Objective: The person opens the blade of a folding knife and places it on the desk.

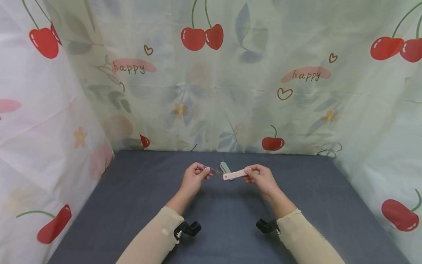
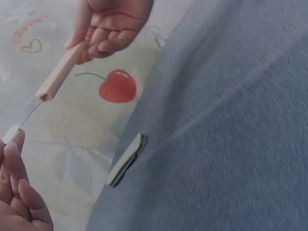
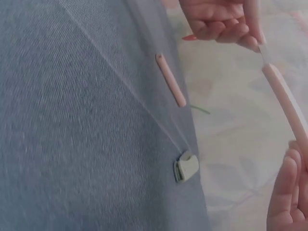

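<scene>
Both hands hold a folding knife with a pale pink handle [image 1: 234,175] above the table. My left hand [image 1: 195,178] pinches its thin shiny blade [image 1: 215,171] between thumb and fingers. At the other end, my right hand [image 1: 262,180] grips the handle, thumb on top. The blade stands out from the handle, roughly in line with it. Behind the knife, a pale green folded item with a dark edge [image 2: 126,161] lies on the table. The right wrist view also has a slim pink bar [image 3: 171,80] lying there; the head view does not show it.
The dark grey tabletop [image 1: 148,205] ends at a printed curtain [image 1: 214,80] with cherries, which also hangs along both sides. A black wrist mount sits on the left sleeve [image 1: 155,234] and another on the right sleeve [image 1: 306,238].
</scene>
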The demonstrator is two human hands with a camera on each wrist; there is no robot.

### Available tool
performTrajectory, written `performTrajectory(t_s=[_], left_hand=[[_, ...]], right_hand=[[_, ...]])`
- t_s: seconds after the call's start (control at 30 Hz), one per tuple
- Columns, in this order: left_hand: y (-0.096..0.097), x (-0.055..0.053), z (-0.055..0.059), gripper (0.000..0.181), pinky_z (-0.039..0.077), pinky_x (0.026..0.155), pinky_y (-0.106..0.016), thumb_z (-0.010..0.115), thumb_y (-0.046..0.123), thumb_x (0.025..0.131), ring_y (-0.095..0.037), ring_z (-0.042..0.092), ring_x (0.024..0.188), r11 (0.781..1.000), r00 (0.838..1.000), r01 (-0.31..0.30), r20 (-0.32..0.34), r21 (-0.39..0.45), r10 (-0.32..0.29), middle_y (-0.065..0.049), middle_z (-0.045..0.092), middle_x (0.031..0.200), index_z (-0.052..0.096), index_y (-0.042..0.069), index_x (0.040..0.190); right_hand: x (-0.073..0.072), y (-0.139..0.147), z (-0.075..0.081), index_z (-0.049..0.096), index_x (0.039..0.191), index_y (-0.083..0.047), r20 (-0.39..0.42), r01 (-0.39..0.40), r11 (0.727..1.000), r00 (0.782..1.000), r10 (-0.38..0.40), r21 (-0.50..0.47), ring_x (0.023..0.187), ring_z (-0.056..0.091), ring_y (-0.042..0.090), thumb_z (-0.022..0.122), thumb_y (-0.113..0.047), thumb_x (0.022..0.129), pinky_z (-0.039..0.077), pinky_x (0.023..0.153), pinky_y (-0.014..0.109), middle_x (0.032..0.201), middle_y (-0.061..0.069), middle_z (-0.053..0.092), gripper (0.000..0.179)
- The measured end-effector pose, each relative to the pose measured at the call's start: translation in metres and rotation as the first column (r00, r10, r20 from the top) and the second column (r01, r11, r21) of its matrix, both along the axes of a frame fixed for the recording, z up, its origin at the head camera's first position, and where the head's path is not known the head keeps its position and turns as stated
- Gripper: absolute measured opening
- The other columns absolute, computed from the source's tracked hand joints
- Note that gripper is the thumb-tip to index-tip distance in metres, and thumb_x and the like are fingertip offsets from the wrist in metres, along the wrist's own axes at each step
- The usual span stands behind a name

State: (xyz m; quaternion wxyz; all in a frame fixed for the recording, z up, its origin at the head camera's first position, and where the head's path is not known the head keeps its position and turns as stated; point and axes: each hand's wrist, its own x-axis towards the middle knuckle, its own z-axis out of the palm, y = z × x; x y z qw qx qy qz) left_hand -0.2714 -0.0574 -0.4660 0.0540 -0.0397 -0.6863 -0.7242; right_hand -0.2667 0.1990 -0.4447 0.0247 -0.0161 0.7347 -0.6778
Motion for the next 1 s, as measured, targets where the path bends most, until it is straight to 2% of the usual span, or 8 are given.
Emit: performTrajectory(t_s=[0.2,0.37,0.57,0.73,1.0], left_hand=[[0.006,-0.003,0.001,0.017,0.044,0.063,-0.023,0.067,0.005,0.096,-0.007,0.061,0.062,0.993,0.998,-0.059,0.008,0.100,0.058,-0.002,0.072,0.075,0.053,0.007,0.086],[0.012,-0.004,0.002,0.019,0.042,0.060,-0.023,0.068,0.003,0.094,-0.007,0.060,0.059,0.979,0.993,-0.121,0.005,0.163,0.122,-0.007,0.073,0.077,0.052,0.007,0.085],[0.019,-0.003,0.001,0.020,0.042,0.061,-0.023,0.068,0.005,0.095,-0.010,0.061,0.061,0.952,0.981,-0.191,0.063,0.239,0.182,-0.004,0.074,0.077,0.051,0.009,0.084],[0.022,-0.002,-0.001,0.022,0.041,0.060,-0.023,0.068,0.006,0.095,-0.009,0.060,0.060,0.937,0.977,-0.207,0.102,0.281,0.185,-0.002,0.073,0.075,0.051,0.010,0.083],[0.016,-0.003,0.000,0.021,0.040,0.060,-0.024,0.068,0.009,0.096,-0.008,0.058,0.058,0.946,0.982,-0.179,0.102,0.270,0.157,0.001,0.073,0.074,0.052,0.012,0.082]], right_hand=[[-0.002,-0.008,0.001,0.058,0.116,0.011,0.020,0.114,0.988,0.993,-0.112,-0.107,0.073,0.068,0.011,0.061,-0.012,0.101,0.057,0.071,0.025,0.084,0.004,0.070,0.028],[-0.003,-0.015,0.000,0.059,0.114,0.010,0.025,0.178,0.967,0.984,-0.176,-0.180,0.073,0.069,0.011,0.062,-0.010,0.100,0.058,0.071,0.026,0.082,0.005,0.070,0.024],[-0.004,-0.021,0.000,0.058,0.115,0.009,0.042,0.225,0.944,0.974,-0.221,-0.243,0.075,0.069,0.014,0.061,-0.009,0.100,0.057,0.071,0.025,0.084,0.005,0.069,0.023],[-0.003,-0.023,-0.001,0.057,0.119,0.009,0.083,0.245,0.941,0.969,-0.232,-0.234,0.074,0.067,0.011,0.061,-0.009,0.100,0.057,0.071,0.024,0.087,0.005,0.067,0.026],[-0.005,-0.022,-0.001,0.057,0.118,0.009,0.082,0.212,0.949,0.977,-0.198,-0.234,0.076,0.068,0.012,0.061,-0.010,0.101,0.057,0.072,0.025,0.088,0.006,0.067,0.025]])
